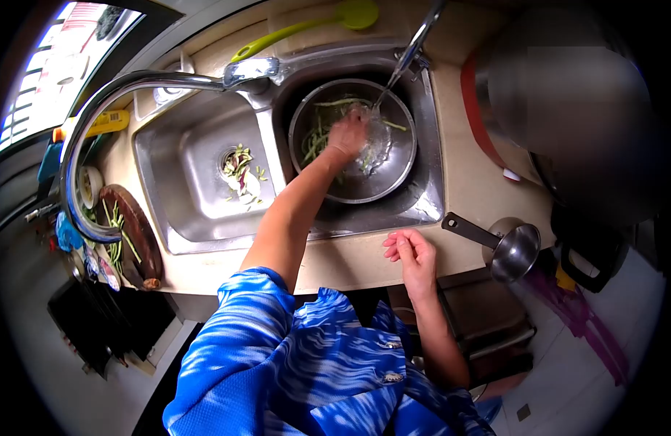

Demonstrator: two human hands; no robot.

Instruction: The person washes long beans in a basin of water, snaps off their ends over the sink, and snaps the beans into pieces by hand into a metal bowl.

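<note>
**Wet greens in a steel bowl: light, slick, scoop don't pinch**

Double sink [193, 156]: steel, two basins. Bowl sits in the right one; vegetable scraps [239, 174] lie round the drain in the left.

Bowl [398, 161]: wide, thin-rimmed metal, water stream landing inside. Rigid; likely heavy with water and prone to slop if tipped. I'd lift by opposite sides of the rim, level, both hands. Wet metal = slippery.

Left hand [348, 133]: down in the bowl, among the greens, beside the stream. Fingers blurred by splash; can't tell whether it grips anything.

Right hand [414, 254]: at the counter edge in front of the sink, fingers loosely curled, nothing visible in it.

Green pieces [315, 145]: in the bowl, mostly left side; long, thin, beans or stems, can't tell which. Should be light, fairly stiff, slick when wet, may snap if bent hard. Best hold: cupped fingers under a loose bundle, mid-length.
</note>
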